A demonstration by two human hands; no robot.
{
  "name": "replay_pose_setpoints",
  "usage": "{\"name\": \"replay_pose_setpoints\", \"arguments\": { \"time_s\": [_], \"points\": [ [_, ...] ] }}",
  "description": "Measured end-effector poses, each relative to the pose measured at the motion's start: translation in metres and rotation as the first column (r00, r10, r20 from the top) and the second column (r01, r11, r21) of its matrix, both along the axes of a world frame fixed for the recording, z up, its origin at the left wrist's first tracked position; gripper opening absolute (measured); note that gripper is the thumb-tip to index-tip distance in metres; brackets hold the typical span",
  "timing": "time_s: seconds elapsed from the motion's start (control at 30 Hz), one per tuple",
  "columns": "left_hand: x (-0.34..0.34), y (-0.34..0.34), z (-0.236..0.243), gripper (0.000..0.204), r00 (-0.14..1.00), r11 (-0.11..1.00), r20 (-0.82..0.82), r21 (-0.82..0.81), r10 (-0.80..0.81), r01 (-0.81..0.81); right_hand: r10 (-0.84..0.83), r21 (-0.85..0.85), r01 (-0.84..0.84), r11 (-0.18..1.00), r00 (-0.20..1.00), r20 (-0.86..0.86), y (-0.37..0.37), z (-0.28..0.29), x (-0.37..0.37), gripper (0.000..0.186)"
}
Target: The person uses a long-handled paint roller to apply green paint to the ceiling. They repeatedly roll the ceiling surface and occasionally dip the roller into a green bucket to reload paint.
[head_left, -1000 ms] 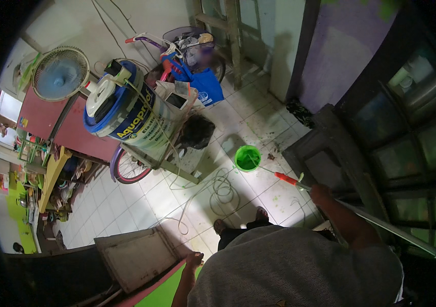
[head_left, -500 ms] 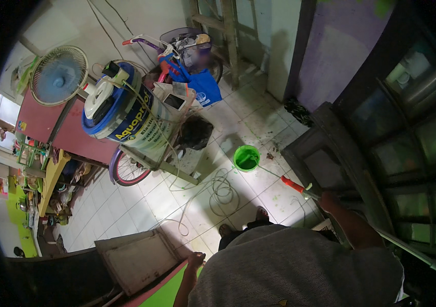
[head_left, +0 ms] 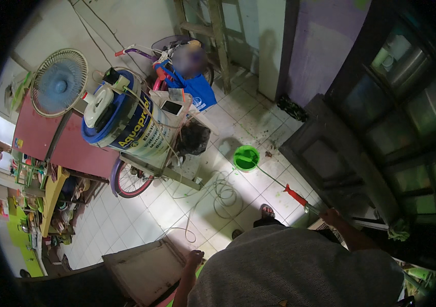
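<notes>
My right hand (head_left: 333,218) is closed around the grey pole of a paint roller, behind its red handle (head_left: 294,195). From that handle a thin metal rod (head_left: 271,176) slants down into a small green bucket (head_left: 246,159) on the floor. Bright green paint coats the inside of the bucket, and the roller end rests within it. The pole runs back past my right forearm toward the lower right. At my left side, my left hand (head_left: 194,257) hangs with curled fingers close to a brown wooden panel (head_left: 144,266); whatever may be inside those fingers is hidden.
A large white tub with a blue rim (head_left: 141,123) stands on a wooden stand, near a fan (head_left: 60,82). Loose cable (head_left: 223,197) coils on the tiled floor. A bicycle with a blue bag (head_left: 200,92) is behind. A dark wooden door panel (head_left: 325,148) borders the right.
The pole has tilted, with my right hand and the red handle now slightly lower in view. The bucket stays in place. My left foot has slipped mostly behind my shirt.
</notes>
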State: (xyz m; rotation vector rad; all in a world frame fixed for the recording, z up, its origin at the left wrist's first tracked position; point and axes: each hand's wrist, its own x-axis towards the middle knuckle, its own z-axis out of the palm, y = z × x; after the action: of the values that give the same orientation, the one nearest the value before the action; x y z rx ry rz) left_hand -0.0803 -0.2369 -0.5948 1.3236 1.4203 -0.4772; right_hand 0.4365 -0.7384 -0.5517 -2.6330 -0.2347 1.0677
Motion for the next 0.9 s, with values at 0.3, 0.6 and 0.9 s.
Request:
{"name": "replay_pose_setpoints", "arguments": {
  "time_s": [0.3,0.6,0.9],
  "points": [
    [-0.059,0.036,-0.001,0.043,0.954,0.958,-0.210,0.147,-0.212,0.245,-0.108,-0.088,0.096,0.992,0.985,-0.138,0.000,-0.004,-0.074,0.052],
    [-0.101,0.046,-0.009,0.041,0.892,0.862,-0.117,0.229,-0.437,0.452,0.072,-0.187,-0.093,0.978,0.991,-0.114,-0.020,-0.085,-0.115,0.074],
    [-0.144,0.048,-0.042,0.035,0.531,0.434,-0.230,0.363,-0.816,0.825,0.133,-0.210,-0.157,0.965,0.983,-0.124,0.004,-0.052,-0.133,0.055]
  ]
}}
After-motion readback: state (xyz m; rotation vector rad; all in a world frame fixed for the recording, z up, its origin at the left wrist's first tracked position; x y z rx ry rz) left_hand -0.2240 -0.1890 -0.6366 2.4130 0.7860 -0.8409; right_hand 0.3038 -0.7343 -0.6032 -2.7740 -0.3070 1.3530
